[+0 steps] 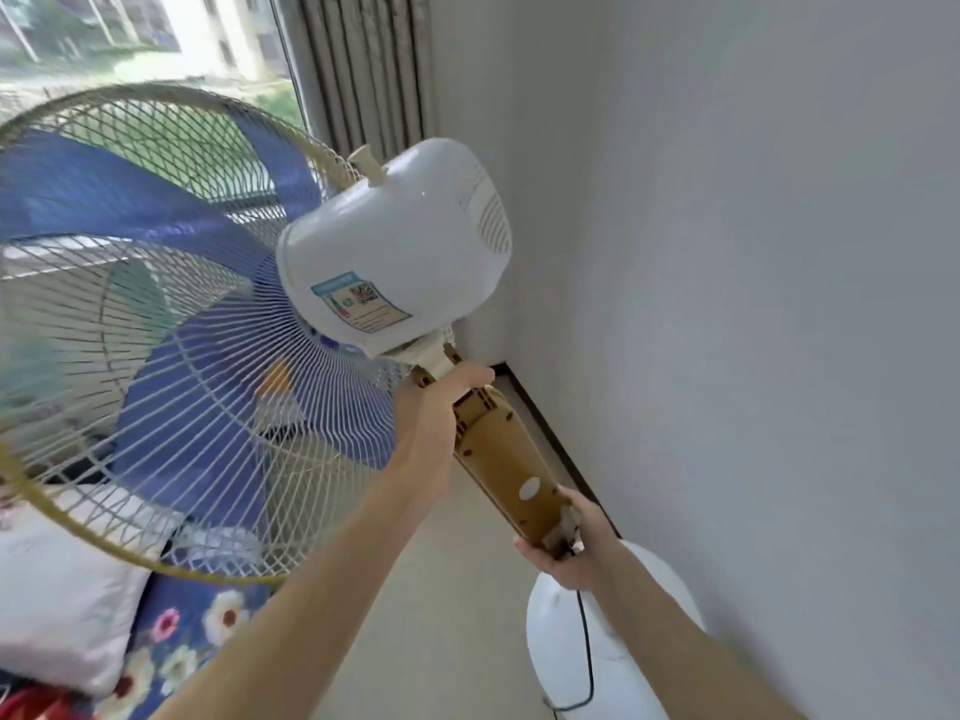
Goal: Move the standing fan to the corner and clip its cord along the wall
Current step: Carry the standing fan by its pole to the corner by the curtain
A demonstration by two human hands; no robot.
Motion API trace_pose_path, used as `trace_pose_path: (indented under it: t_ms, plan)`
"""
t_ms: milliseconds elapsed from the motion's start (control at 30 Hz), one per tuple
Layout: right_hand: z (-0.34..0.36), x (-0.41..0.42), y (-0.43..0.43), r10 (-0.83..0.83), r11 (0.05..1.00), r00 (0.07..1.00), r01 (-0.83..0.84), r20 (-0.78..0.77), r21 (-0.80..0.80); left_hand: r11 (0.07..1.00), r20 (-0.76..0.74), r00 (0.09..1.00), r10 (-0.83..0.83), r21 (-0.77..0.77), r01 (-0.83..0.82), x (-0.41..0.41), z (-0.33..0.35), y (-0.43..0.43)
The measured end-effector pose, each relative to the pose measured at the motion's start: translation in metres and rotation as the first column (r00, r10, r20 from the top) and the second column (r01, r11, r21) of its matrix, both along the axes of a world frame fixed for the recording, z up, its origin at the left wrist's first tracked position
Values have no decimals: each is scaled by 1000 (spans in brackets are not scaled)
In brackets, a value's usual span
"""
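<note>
The standing fan point(395, 262) fills the middle of the view, with a white motor housing, blue blades behind a wire grille and a tan control neck point(498, 449). My left hand point(436, 407) grips the top of that neck, just under the motor housing. My right hand point(566, 543) holds the neck's lower end where it meets the pole. The round white base point(571, 646) sits low beside the wall. A black cord point(587, 652) runs down from my right hand across the base to the floor.
The pale wall point(753, 304) runs along the right, with a dark baseboard point(550, 439) leading to the corner by the striped curtain point(363, 70). A window point(130, 44) is behind the fan. A bed with a floral sheet point(182, 652) and a white pillow point(67, 589) lies at left.
</note>
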State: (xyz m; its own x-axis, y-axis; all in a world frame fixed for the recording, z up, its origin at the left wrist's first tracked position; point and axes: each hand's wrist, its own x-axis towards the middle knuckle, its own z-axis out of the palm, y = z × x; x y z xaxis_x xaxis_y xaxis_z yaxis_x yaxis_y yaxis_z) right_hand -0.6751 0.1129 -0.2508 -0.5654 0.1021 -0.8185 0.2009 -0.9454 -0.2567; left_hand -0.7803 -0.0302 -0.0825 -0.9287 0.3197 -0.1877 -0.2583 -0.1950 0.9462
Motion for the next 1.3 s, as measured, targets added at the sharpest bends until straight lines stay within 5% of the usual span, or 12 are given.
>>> trace_pose_path:
  t_ms: [967, 1300]
  plan:
    - [-49, -507, 159, -173, 979, 978, 184, 115, -84, 993, 95, 995, -23, -114, 34, -507, -50, 174]
    - [-113, -665, 246, -38, 986, 979, 69, 198, -153, 976, 153, 985, 80, -214, -46, -642, -98, 268]
